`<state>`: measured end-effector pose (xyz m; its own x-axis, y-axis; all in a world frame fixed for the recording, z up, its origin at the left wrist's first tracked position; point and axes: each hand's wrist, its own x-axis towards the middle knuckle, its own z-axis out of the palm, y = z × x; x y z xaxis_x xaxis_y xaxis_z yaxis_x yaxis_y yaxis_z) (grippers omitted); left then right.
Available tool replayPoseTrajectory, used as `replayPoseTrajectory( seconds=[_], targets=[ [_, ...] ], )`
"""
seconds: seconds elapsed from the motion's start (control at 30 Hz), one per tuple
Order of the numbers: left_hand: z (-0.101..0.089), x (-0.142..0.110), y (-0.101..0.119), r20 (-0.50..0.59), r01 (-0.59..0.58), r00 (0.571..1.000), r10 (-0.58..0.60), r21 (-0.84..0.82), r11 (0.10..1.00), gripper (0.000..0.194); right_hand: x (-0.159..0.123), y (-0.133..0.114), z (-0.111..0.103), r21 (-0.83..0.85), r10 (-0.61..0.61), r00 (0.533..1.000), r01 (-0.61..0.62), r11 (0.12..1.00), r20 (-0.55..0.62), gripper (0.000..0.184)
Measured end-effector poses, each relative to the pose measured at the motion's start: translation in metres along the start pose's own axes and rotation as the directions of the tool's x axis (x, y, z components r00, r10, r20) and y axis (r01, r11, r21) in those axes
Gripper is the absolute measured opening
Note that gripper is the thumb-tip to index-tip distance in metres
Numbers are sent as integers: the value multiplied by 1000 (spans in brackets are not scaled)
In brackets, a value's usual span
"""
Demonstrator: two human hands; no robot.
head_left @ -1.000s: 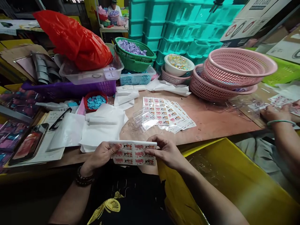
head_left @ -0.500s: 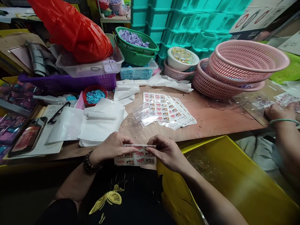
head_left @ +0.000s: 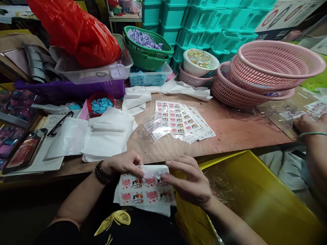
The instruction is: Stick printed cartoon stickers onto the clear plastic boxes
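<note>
My left hand [head_left: 125, 164] and my right hand [head_left: 189, 182] both pinch the top edge of a sticker sheet [head_left: 145, 190] printed with small cat pictures, held over my lap below the table edge. The sheet's upper strip is folded or peeled back, showing white. A beaded bracelet sits on my left wrist. On the table ahead lies a fanned stack of the same sticker sheets [head_left: 184, 120] with a small clear plastic case [head_left: 156, 126] beside it.
White backing papers [head_left: 107, 134] lie at left, near glasses, a phone and a red bowl of blue pieces [head_left: 100, 104]. Pink baskets [head_left: 260, 75], green baskets and teal crates stand behind. A yellow bin [head_left: 255, 197] is at my right; another person's hand [head_left: 308, 124] works at far right.
The sheet has come down from the table edge toward my lap and tilted flat to face me. Its top strip is now bent back between my fingers.
</note>
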<state>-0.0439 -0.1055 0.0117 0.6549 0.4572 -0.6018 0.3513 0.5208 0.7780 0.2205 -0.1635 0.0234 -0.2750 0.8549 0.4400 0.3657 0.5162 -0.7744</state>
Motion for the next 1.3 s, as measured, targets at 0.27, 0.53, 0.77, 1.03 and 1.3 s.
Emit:
replayPoseTrajectory(
  seconds=[0.27,0.53,0.77,1.03,1.3],
  targets=[
    [14,3,7,-187,-388,850,493,411,825,24,65,52,0,532,553,830,-439,724,-69,72],
    [18,-5,8,-71,-358,626,777,859,367,10,65,47,-8,430,568,801,-452,781,-188,45],
    [8,-2,2,-166,-312,660,733,827,468,14,101,22,-5,375,627,776,-601,706,65,29],
    [9,9,-13,-151,-394,697,701,736,550,14,107,37,11,288,771,612,-781,554,176,30],
    [8,18,-23,-99,-427,567,818,814,394,11,116,37,13,254,768,608,-790,558,203,34]
  ],
)
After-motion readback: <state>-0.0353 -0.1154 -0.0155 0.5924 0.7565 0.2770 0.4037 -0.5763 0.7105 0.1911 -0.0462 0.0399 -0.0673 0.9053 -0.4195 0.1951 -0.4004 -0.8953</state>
